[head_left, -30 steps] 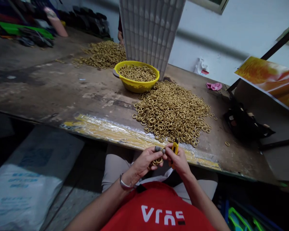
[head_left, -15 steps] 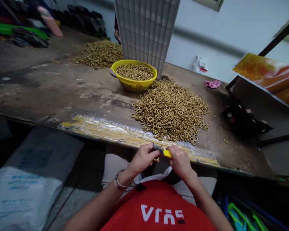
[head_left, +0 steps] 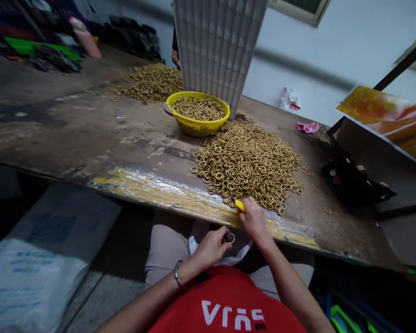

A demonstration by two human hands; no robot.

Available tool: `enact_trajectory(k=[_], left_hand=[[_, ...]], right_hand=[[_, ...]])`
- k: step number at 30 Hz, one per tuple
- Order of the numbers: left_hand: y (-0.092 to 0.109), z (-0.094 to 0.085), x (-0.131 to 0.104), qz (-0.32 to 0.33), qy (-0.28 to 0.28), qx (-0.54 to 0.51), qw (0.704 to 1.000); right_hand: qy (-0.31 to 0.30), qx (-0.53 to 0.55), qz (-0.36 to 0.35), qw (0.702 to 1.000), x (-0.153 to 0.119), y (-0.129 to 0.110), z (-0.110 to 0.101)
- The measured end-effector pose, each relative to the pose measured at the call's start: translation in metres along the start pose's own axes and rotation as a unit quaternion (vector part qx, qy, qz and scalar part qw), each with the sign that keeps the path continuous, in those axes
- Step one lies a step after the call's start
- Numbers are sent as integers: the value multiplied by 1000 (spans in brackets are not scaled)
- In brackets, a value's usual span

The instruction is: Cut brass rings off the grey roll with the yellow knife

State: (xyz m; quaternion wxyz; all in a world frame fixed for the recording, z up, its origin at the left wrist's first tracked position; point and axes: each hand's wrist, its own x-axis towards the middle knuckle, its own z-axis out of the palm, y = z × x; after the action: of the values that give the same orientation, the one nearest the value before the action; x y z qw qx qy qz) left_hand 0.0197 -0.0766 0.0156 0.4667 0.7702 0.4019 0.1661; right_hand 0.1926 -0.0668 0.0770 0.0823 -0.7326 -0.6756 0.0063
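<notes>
Our right hand (head_left: 253,219) had parted from our left hand (head_left: 211,249) since the earlier frame, up to the near edge of the pile (head_left: 247,162) | right fingers (head_left: 248,205) gripped the cutter (head_left: 240,205) | left fingers (head_left: 222,233) pinched a ring (head_left: 233,238), plus a dark piece (head_left: 228,235) we couldn't make out | panel (head_left: 222,46) partly hid a co-worker's hand (head_left: 175,58)

A pale wall (head_left: 291,41) crossed by a soft gray band spans the upper right of the frame, where part of a framed window (head_left: 307,10) is cut off by the top edge. A worn brown table (head_left: 72,134) stretches across the middle, its front edge covered in glossy yellow tape (head_left: 176,196) that catches the light. Gray floor (head_left: 93,289) shows at lower left, beside deep shadow beneath the tabletop.
</notes>
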Motion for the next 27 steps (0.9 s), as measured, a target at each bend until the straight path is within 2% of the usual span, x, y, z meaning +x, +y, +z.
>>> enact_trajectory(k=[3, 6, 10, 13, 17, 23, 25, 27], left_hand=[[-17, 10, -5, 1, -13, 117, 993], [-15, 3, -7, 9, 4, 152, 988], [-2, -18, 1, -2, 46, 30, 998], [4, -26, 10, -26, 72, -96, 992], [4, -26, 17, -49, 74, -198, 976], [0, -23, 20, -65, 77, -272, 957], [2, -24, 21, -79, 83, -316, 942], [6, -26, 20, -86, 102, -371, 919]], right_hand=[[-7, -4, 10, 1000, 13, -7, 11], [-21, 12, 8, 1000, 22, -3, 18], [-13, 49, 7, 999, 26, 5, 19], [-2, 54, -13, 998, 26, 4, 16], [-40, 21, -34, 998, 25, -5, 13], [-89, -10, -35, 995, 27, -11, 11], [-75, 49, -38, 995, 28, -10, 7], [-51, 185, -34, 981, 28, -9, 3]])
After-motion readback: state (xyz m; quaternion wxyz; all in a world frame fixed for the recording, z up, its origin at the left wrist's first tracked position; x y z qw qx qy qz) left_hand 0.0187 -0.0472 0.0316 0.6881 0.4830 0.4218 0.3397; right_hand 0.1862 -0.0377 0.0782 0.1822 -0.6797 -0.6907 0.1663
